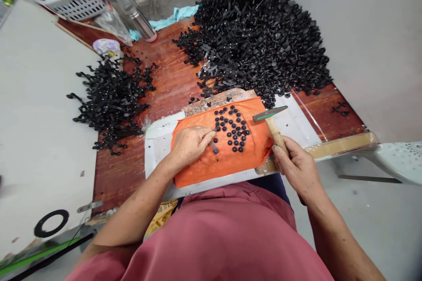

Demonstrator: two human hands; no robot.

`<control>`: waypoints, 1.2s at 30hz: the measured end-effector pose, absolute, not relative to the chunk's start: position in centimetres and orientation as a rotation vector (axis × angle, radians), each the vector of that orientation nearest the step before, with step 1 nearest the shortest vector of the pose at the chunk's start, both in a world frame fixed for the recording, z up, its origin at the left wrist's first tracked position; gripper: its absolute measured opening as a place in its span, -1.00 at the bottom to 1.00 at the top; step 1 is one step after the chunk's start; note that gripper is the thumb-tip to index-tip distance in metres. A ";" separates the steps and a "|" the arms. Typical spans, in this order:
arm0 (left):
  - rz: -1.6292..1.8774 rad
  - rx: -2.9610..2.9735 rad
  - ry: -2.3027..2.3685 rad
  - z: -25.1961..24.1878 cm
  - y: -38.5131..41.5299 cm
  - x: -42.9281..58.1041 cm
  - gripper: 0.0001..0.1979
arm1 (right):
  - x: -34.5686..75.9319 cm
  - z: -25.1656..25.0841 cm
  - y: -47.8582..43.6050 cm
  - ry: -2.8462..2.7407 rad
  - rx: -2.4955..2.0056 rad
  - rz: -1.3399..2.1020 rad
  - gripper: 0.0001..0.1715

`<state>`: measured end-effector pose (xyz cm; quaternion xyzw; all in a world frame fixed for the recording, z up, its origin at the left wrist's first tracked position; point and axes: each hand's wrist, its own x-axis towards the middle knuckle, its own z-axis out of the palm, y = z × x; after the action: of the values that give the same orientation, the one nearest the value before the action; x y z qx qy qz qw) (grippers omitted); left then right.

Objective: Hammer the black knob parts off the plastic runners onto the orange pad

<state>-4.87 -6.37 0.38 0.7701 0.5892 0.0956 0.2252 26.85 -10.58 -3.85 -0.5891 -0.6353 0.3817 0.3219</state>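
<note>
My right hand (296, 164) is wrapped round the wooden handle of a hammer (277, 134), its green-edged metal head raised over the right side of an orange cloth (198, 169). On that cloth lies my left hand (193, 145), thumb and fingertips pinched at a small black plastic strip (214, 147) with a round end. Part of the strip is hidden under the fingers. Several small black round caps (235, 134) are spread over the cloth just right of my left hand.
A big heap of black plastic parts (257, 35) covers the table's back right. Another pile of black linked pieces (112, 101) lies at left. A speckled stone slab (217, 100) shows behind the cloth. A metal flask (140, 19) and white basket (79, 2) stand at the back left.
</note>
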 end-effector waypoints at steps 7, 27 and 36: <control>0.348 2.047 1.566 -0.2 -6.1 -5.4 -0.58 | 25.9 -2.0 -9.9 -1.900 -1.567 0.891 -0.52; 0.343 2.075 1.566 0.0 -5.4 -5.4 -0.53 | 22.1 0.8 -8.5 -2.442 -1.452 0.323 -0.33; 0.324 2.124 1.589 -0.9 -5.6 -5.6 -0.55 | 21.8 0.7 -8.8 -2.554 -1.443 0.155 -0.31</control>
<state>-5.61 -5.60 -0.93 0.7731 0.5782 0.1178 0.2324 21.80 -8.80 0.75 -0.4886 -0.8649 0.0525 0.1021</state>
